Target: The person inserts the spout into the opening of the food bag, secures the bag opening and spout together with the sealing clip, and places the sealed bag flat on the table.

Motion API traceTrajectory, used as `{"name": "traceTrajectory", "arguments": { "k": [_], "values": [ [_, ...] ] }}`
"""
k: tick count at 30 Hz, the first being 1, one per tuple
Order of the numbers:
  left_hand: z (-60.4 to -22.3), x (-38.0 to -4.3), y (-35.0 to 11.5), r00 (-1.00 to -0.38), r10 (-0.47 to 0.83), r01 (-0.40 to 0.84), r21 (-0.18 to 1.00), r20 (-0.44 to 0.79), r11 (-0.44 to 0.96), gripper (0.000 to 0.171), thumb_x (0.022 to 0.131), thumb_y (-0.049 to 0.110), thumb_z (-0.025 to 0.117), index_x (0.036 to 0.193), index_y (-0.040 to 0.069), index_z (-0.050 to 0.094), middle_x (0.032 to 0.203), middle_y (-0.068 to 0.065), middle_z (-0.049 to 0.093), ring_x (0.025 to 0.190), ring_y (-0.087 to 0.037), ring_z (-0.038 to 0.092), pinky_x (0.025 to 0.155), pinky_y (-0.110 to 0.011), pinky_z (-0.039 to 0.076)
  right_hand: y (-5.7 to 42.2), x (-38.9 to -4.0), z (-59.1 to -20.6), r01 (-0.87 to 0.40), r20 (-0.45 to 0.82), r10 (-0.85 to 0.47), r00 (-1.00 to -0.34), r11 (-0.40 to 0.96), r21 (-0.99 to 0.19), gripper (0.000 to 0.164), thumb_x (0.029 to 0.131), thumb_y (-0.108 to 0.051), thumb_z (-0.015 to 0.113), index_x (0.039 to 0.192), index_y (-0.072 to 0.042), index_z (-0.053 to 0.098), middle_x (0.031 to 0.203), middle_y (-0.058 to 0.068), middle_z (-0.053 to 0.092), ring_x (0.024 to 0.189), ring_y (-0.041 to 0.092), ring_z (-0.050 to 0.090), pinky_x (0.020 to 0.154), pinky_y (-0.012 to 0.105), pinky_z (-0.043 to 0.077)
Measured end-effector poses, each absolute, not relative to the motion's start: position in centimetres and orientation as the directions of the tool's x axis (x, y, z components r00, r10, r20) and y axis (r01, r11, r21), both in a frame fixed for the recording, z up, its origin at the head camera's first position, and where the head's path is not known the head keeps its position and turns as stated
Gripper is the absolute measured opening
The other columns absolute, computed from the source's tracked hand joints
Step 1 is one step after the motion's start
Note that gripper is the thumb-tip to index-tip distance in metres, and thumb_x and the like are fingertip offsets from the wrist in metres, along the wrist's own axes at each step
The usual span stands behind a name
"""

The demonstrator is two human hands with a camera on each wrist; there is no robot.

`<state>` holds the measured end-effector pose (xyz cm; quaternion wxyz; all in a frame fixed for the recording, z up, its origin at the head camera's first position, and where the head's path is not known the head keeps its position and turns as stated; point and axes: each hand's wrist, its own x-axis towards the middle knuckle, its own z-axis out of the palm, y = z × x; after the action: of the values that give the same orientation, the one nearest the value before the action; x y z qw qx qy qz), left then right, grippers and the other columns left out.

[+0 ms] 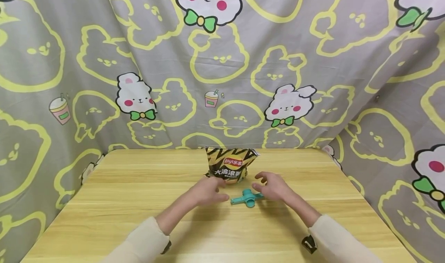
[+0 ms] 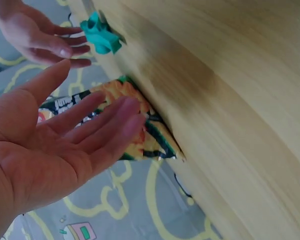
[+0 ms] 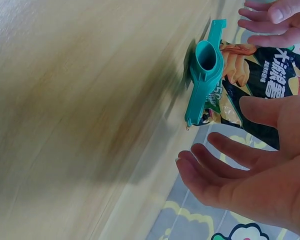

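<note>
A black and gold Lay's chip bag (image 1: 232, 165) stands upright toward the back of the table. In front of it lies a teal plastic bag clip with a round spout (image 1: 248, 198), seen from closer up in the right wrist view with its round opening (image 3: 206, 56) showing. My left hand (image 1: 208, 191) is held in front of the bag's lower left, fingers extended and nothing in them; its palm (image 2: 45, 155) fills the left wrist view. My right hand (image 1: 274, 186) hovers at the clip's right end, fingers loosely bent and holding nothing, overlapping that end in the head view.
The wooden table (image 1: 139, 216) reaches back to a grey curtain (image 1: 167, 62) with yellow and white cartoon figures, which also hangs along both sides. Dark wrist straps (image 1: 308, 244) show under the cream sleeves (image 1: 340, 240).
</note>
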<state>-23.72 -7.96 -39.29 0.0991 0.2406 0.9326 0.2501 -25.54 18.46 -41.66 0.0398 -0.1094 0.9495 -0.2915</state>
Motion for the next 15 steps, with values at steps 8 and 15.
{"name": "traceTrajectory", "arguments": {
  "k": [8,15],
  "values": [
    [-40.2,-24.1,-6.6,-0.852,0.523,0.413,0.593,-0.016,0.691,0.033,0.091,0.027,0.076,0.116,0.006,0.075,0.110,-0.011,0.076,0.093,-0.020,0.072,0.078,-0.033,0.058,18.5,-25.6,-41.5,-0.219,-0.028,-0.276,-0.961,0.816,-0.536,0.043,0.096,-0.028,0.068,0.129,-0.001,0.066,0.101,0.015,0.073,0.090,0.027,0.069,0.076,0.044,0.057],
    [-40.9,-24.4,-6.0,-0.877,0.476,0.310,0.684,-0.063,0.660,0.030,0.091,0.027,0.076,0.116,0.009,0.075,0.113,-0.010,0.076,0.091,-0.020,0.072,0.076,-0.035,0.059,18.6,-25.6,-41.3,-0.172,-0.088,-0.265,-0.960,0.809,-0.562,0.041,0.096,-0.030,0.069,0.126,-0.002,0.067,0.104,0.015,0.074,0.091,0.026,0.070,0.078,0.044,0.058]
  ]
}}
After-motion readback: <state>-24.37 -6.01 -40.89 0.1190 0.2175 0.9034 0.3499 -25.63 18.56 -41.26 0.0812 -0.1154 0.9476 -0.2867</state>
